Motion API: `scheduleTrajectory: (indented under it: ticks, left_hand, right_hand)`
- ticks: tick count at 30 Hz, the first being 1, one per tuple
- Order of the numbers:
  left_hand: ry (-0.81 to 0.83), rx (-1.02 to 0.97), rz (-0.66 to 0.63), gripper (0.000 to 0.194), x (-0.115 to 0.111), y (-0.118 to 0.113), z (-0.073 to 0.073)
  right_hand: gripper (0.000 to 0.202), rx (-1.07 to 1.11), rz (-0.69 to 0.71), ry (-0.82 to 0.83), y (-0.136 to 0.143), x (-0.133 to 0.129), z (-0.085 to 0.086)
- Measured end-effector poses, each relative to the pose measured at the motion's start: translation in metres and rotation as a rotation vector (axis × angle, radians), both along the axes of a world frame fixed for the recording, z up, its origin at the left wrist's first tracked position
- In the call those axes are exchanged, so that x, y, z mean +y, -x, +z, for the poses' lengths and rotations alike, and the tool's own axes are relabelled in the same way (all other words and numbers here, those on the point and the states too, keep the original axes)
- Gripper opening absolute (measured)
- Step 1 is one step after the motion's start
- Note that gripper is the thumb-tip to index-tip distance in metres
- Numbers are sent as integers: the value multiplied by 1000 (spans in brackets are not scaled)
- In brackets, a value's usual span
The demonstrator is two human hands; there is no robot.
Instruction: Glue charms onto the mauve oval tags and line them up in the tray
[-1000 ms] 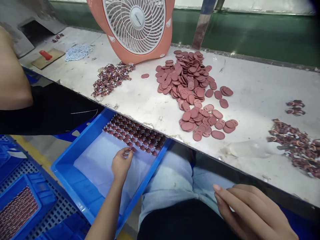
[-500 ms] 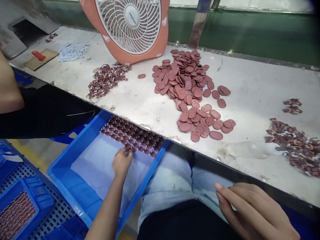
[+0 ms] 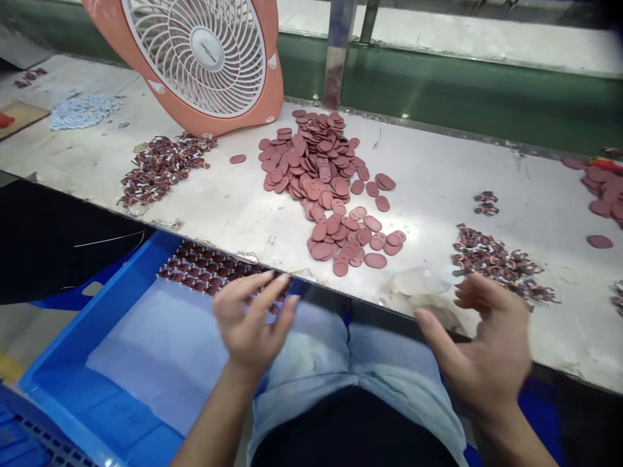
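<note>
My left hand [image 3: 253, 324] hovers over the near end of a blue crate [image 3: 63, 363], its fingers apart with nothing in them. Rows of small dark red pieces with pale ties [image 3: 204, 269] lie on a white sheet [image 3: 160, 350] in that crate, partly hidden by my hand. At the table edge my right hand [image 3: 491, 350] is open and slightly blurred, fingers curved. Just beyond its fingertips lies a translucent bottle with a dark nozzle [image 3: 426, 280]. Beside it sits a pile of small dark brown tied pieces [image 3: 496, 263]. A heap of flat, reddish oval pieces [image 3: 321, 162] covers the middle of the table.
An orange-framed fan [image 3: 209, 58] stands at the back left. Near it are another pile of brown tied pieces [image 3: 163, 168] and a light blue pile [image 3: 82, 111]. More oval pieces [image 3: 603, 188] lie at far right. The table edge [image 3: 233, 256] overhangs the crate.
My left hand has lifted away from the rows in the crate and its fingers have spread. My right hand has risen toward the bottle and opened. The view has swung right.
</note>
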State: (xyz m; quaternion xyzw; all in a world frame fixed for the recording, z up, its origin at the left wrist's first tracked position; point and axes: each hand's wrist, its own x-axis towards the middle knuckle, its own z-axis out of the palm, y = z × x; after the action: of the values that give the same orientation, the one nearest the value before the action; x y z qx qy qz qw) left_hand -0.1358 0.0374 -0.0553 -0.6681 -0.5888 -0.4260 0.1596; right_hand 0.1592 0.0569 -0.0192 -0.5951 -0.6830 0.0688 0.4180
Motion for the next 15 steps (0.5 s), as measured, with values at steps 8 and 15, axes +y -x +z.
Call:
scheduleTrajectory:
  ticks: [8, 15]
  left_hand:
    - [27, 121, -315, 36, 30, -54, 4]
    - [87, -528, -617, 27, -6, -69, 26]
  right_hand:
    - [33, 174, 102, 159, 10, 20, 0]
    - [25, 732, 442, 560, 23, -8, 12]
